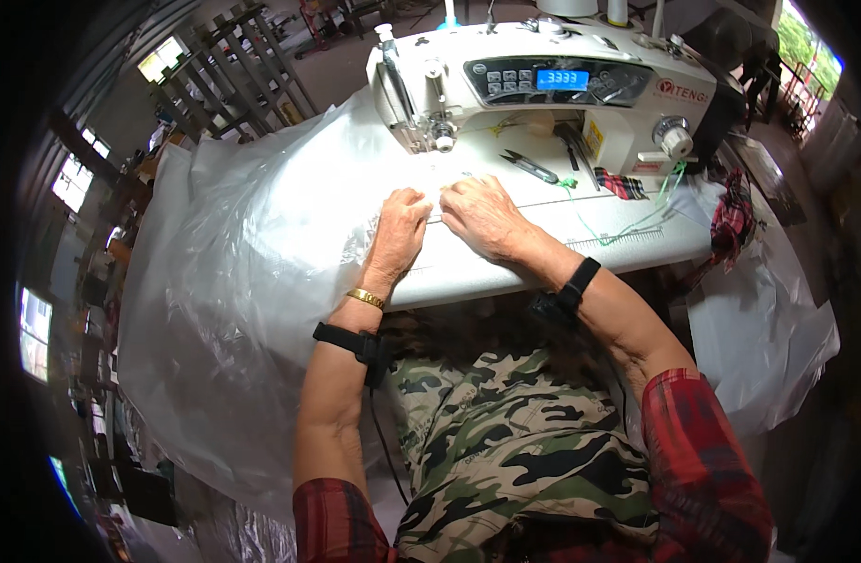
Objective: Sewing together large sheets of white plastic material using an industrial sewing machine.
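My left hand (400, 233) rests on the white sewing machine table (459, 266), fingers curled and pinched together. Beside it, a small gap away, my right hand (487, 216) is also closed, with its fingertips bent down to the table. Both are just in front of the needle area of a white sewing machine (414, 77). A large translucent plastic sheet (234, 253) spreads over the left side and reaches up to my left hand. Bright glare washes out the surface around the fingertips, so what they pinch cannot be made out.
Thread snips (531, 168) lie right of the needle, near a plaid cloth scrap (622, 185) and tangled green thread (627, 232). A handwheel (673, 138) sits at the machine's right end. Red plaid cloth (732, 218) and more plastic sheeting (763, 328) hang off the right edge.
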`<state>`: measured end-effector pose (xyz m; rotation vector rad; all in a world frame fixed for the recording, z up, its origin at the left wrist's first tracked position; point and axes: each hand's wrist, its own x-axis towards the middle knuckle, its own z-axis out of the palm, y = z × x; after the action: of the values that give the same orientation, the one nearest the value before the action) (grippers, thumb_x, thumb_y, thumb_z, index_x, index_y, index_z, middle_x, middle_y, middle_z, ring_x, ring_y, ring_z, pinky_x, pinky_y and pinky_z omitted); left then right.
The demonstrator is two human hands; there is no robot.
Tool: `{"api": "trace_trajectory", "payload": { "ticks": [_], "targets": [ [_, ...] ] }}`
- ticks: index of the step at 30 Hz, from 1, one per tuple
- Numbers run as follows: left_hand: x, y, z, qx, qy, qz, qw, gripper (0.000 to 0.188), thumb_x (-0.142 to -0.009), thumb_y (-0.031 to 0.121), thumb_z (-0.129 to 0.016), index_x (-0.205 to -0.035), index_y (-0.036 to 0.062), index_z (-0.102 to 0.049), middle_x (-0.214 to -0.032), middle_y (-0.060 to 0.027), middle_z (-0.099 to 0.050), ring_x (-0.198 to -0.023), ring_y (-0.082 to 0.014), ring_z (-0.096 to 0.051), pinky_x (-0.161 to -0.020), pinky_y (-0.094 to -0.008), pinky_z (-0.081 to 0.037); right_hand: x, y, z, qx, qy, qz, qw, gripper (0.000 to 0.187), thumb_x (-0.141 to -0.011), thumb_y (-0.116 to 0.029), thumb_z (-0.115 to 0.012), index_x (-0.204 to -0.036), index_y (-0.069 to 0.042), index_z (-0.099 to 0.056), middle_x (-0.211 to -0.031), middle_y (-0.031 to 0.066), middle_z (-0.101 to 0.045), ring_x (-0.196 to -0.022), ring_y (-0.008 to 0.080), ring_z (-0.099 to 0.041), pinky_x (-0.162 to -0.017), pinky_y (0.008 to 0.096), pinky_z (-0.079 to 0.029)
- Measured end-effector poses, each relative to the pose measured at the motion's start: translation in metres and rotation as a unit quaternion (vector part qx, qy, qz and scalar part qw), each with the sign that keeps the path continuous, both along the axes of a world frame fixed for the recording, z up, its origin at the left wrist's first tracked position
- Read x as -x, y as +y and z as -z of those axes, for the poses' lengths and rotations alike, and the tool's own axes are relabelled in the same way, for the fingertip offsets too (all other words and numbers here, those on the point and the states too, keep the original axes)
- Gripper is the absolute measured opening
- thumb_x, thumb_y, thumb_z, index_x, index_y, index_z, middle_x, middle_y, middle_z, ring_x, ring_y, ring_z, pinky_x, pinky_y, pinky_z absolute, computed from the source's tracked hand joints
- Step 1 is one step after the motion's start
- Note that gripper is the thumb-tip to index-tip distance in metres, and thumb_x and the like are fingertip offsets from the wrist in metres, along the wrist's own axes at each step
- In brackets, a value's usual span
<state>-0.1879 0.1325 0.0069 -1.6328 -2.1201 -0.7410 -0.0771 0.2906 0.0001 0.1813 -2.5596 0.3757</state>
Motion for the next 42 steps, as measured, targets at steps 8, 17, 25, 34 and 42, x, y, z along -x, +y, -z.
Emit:
{"api": "trace_trajectory", "payload": {
  "ticks": [8,17,25,34,42],
  "targets": [
    [0.009,0.004,0.01,-0.041,-0.04,0.023,0.998,0.019,-0.078,-0.005,-0.063,-0.095,-0.0009,-0.071,-0.103,-0.0178,-0.065,-0.099,-0.0349,-0.061,-0.088,-0.0424,-0.05,-0.005,0.0,-0.007,-0.015,0.074,-0.049,0.996,0.014,-0.089,-0.016,-0.061,-0.093,-0.004,-0.067,-0.105,0.0093,-0.067,-0.104,0.0244,-0.059,-0.096,0.041,-0.04],
    [0.045,0.003,0.008,-0.04,-0.343,-0.08,0.935,0.023,-0.074,0.012,-0.075,-0.092,-0.0004,-0.073,-0.091,-0.0142,-0.072,-0.078,-0.0239,-0.067,-0.074,-0.0354,-0.052,-0.004,-0.001,-0.005,-0.045,0.077,-0.017,0.996,0.013,-0.088,-0.017,-0.062,-0.085,-0.006,-0.07,-0.095,0.0061,-0.069,-0.096,0.022,-0.063,-0.094,0.0399,-0.041],
    [0.034,0.007,0.002,-0.044,-0.026,-0.136,0.989,0.027,-0.071,-0.01,-0.061,-0.096,-0.0025,-0.066,-0.098,-0.0172,-0.067,-0.087,-0.0307,-0.065,-0.075,-0.0328,-0.051,-0.006,0.0,-0.006,-0.032,0.046,-0.015,0.998,0.013,-0.088,-0.018,-0.063,-0.088,-0.007,-0.07,-0.097,0.0056,-0.069,-0.098,0.0216,-0.062,-0.092,0.039,-0.041],
    [0.015,-0.01,-0.011,0.0,0.066,0.035,0.997,0.021,-0.078,0.004,-0.069,-0.099,0.0018,-0.069,-0.097,-0.0101,-0.065,-0.097,-0.0286,-0.058,-0.082,-0.0385,-0.046,-0.001,-0.002,-0.003,-0.019,0.066,-0.014,0.998,0.015,-0.087,-0.021,-0.064,-0.086,-0.007,-0.07,-0.091,0.0069,-0.068,-0.093,0.0232,-0.061,-0.089,0.0397,-0.04],
    [0.016,0.001,0.004,-0.055,-0.059,-0.003,0.997,0.011,-0.078,0.007,-0.072,-0.088,0.0025,-0.072,-0.084,-0.0096,-0.063,-0.082,-0.0281,-0.061,-0.074,-0.0383,-0.048,-0.004,-0.001,-0.005,-0.023,0.048,-0.006,0.999,0.016,-0.087,-0.022,-0.065,-0.086,-0.008,-0.07,-0.092,0.0058,-0.068,-0.094,0.0232,-0.061,-0.091,0.0399,-0.039]
  ]
}}
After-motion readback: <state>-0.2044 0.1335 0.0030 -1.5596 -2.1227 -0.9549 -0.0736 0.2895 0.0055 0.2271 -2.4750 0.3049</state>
